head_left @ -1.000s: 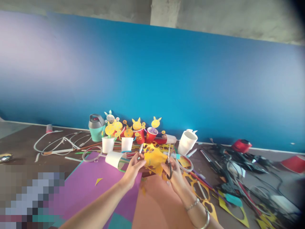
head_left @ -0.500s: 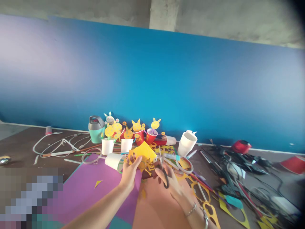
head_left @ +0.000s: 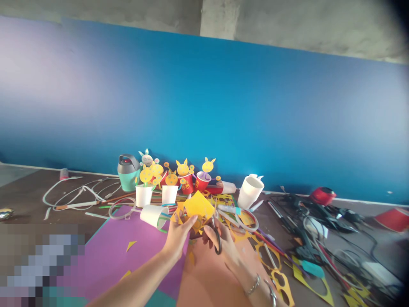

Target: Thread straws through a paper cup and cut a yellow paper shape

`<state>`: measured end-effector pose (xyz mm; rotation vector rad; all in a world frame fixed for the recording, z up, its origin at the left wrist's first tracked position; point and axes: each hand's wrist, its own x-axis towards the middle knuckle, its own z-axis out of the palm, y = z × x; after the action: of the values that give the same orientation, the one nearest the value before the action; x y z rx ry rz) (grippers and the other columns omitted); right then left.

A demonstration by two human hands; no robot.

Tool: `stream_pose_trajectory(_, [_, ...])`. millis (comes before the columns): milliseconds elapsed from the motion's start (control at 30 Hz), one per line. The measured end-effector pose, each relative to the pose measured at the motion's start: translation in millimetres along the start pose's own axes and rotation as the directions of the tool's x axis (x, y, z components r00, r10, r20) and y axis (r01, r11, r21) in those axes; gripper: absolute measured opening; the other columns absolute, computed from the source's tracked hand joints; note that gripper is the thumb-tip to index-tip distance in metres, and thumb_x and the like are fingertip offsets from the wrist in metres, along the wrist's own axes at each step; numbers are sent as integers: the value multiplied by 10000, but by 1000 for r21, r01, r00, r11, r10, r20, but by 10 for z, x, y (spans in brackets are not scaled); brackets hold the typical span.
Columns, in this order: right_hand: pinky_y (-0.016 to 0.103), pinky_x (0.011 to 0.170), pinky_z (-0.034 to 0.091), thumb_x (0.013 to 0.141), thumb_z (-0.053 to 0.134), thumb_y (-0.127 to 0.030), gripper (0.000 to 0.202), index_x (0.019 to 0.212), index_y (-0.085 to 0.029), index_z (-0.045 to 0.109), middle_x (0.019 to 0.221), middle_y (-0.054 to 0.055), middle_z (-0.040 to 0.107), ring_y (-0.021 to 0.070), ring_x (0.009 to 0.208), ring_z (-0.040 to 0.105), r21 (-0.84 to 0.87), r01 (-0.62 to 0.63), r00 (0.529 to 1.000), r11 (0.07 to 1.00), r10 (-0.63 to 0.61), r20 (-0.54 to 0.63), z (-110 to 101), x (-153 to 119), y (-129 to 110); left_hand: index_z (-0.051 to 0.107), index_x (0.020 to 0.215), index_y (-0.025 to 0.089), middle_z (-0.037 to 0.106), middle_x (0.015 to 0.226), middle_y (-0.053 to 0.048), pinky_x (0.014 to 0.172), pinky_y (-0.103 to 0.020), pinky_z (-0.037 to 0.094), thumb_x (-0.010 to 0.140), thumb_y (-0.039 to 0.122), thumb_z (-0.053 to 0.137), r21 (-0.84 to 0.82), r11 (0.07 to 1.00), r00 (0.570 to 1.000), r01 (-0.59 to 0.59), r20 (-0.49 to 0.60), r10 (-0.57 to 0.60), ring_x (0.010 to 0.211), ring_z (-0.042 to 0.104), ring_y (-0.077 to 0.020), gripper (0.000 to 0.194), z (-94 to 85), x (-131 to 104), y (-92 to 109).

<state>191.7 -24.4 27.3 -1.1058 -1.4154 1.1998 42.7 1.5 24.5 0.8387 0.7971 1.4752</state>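
Observation:
My left hand [head_left: 179, 232] grips a sheet of yellow paper [head_left: 200, 204] by its lower left part, thumb on top. In my right hand [head_left: 223, 238] is a pair of scissors [head_left: 217, 243], its dark handle loop round my fingers and its blades pointing up by the paper's right edge. Whether the blades are on the paper I cannot tell. Below both hands lie a purple sheet [head_left: 137, 251] and an orange sheet [head_left: 212, 273]. Just left of my left hand, a white paper cup [head_left: 153, 216] lies on its side.
Several cups with yellow animal-face cutouts stand behind, among them a red cup [head_left: 202, 182]. A teal jug [head_left: 128, 175] stands left of them, a tall white cup [head_left: 250, 192] right. Yellow cut-out scraps [head_left: 281, 283], cables [head_left: 345, 256] and a black glue gun [head_left: 300, 243] cover the right side.
The yellow paper has turned and shifted right in my left hand. My right hand and the scissors have moved slightly left, nearer the paper. Another yellow scrap shows on the purple sheet.

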Motion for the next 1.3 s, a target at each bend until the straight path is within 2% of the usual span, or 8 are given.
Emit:
stream_pose_trajectory(200, [290,549,376,824,640,-620,432,677,-224,550,601,-8,532,159,562,463,-57,-19,998,998,15,-61,29,-27,-86,659,1173,201,759,1105,-95,922,-405,566,772,250,797,-10,1000,1000,1,24,0,1009,724,-283,427,-7,-2,-14])
stream_pose_trajectory(367, [297,549,391,837,618,-596,420,635,-239,528,593,-8,509,168,561,448,-97,-47,994,994,37,-104,41,-52,-79,683,1078,181,773,1041,-87,894,-419,582,748,272,816,-20,998,998,61,7,-61,951,741,-283,367,9,-22,-4])
stream_pose_trajectory(533, [286,490,382,808,659,-574,377,684,-232,556,593,-5,518,167,541,460,-60,-65,989,996,56,-139,33,-36,-26,683,1035,192,779,995,-73,852,-414,601,747,278,816,-37,994,994,102,33,-101,915,747,-283,329,34,-42,11])
stream_pose_trajectory(733, [286,471,366,834,645,-541,401,605,-243,506,528,-13,489,160,498,455,-60,-30,991,998,22,-130,56,-28,-78,685,1044,198,775,1006,-80,841,-413,606,738,291,824,-40,992,992,117,43,-115,938,742,-297,349,33,-43,15])
stream_pose_trajectory(1000, [286,471,317,820,629,-627,453,624,-247,481,514,-34,452,150,491,413,-73,-34,993,997,26,-116,48,-4,-41,679,1036,184,770,996,-75,868,-413,592,730,282,830,-17,993,993,114,13,-113,934,740,-282,355,9,-28,16])
stream_pose_trajectory(1200, [303,510,313,878,588,-590,449,625,-239,469,504,-36,447,147,496,409,-80,39,998,996,-44,-52,21,2,-69,690,1067,166,765,1057,-107,913,-416,570,757,291,808,2,996,995,84,49,-84,1021,719,-303,354,-30,8,4])
stream_pose_trajectory(1300, [302,508,301,882,593,-575,432,643,-236,473,500,-40,448,143,486,406,-66,21,998,998,-24,-49,8,3,-31,687,1096,158,762,1074,-119,940,-430,555,754,280,809,-1,998,997,60,51,-60,1042,711,-310,384,-46,33,1])
